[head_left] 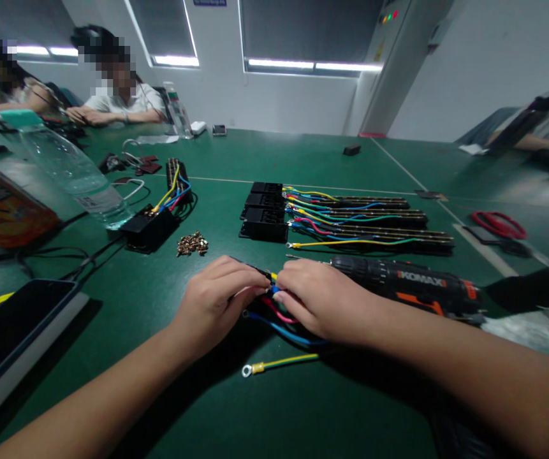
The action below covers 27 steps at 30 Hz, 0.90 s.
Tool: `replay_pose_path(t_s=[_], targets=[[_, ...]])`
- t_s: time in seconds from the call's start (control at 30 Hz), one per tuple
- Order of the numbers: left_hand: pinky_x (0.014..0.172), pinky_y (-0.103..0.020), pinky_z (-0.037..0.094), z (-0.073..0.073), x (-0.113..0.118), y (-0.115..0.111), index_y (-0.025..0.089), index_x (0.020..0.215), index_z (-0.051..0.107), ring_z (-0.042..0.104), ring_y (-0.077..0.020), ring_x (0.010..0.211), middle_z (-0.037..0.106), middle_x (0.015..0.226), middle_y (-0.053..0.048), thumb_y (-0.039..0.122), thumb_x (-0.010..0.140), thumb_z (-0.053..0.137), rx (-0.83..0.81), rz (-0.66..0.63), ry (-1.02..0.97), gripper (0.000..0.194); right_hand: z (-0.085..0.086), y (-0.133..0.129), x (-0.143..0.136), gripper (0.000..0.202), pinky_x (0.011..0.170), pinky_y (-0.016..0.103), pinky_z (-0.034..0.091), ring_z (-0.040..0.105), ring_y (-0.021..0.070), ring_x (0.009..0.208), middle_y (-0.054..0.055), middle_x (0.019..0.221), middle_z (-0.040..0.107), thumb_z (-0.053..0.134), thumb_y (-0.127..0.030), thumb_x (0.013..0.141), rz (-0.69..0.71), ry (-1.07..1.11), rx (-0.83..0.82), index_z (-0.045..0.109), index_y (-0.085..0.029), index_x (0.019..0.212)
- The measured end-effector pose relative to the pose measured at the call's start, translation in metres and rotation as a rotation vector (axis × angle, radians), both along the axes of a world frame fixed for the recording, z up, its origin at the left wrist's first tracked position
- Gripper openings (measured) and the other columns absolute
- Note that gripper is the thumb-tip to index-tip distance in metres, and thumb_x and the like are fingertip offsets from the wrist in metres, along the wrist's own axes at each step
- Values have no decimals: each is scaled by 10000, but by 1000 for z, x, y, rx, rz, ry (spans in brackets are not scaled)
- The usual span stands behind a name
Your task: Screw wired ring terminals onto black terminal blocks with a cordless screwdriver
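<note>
My left hand point(224, 299) is closed on a black socket housing point(250, 262), most of it hidden under the fingers. Fingertips of my right hand point(322, 296) pinch a wire with a blue terminal sleeve point(275, 290) against the housing's end; a bit of yellow shows just above. Below the hands a red wire point(281, 312) curves out, and a blue wire point(284, 330) ends in a ring terminal. Nearer me lies a yellow-green wire point(286, 361) with a ring terminal, its far end hidden under my right forearm.
A KOMAX drill point(408, 280) lies beyond my right arm. Small brass screws point(192, 243) are heaped ahead on the left. Several wired black strips point(379, 220) lie at the back, another wired unit point(150, 223) left. A phone point(20, 331) and bottle point(71, 166) stand left. People sit opposite.
</note>
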State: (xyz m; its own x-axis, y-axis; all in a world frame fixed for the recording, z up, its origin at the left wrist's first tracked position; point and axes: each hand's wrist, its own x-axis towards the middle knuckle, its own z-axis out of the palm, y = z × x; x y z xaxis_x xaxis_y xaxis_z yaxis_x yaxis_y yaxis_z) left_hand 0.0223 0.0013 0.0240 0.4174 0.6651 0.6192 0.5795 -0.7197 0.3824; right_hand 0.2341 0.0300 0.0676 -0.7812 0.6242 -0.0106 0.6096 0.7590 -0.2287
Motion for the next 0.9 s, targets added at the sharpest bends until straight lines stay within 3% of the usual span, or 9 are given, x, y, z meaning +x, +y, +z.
replay_pose_path(t_s=[0.9], targets=[[709, -252, 492, -1, 0, -1, 200, 1061, 663, 640, -134, 784, 713, 887, -12, 152, 920, 640, -42, 48, -2, 151, 1, 1, -1, 245, 757, 321, 420, 582, 202, 833, 82, 902, 656, 480, -293, 990, -24, -5, -19, 666, -144, 932]])
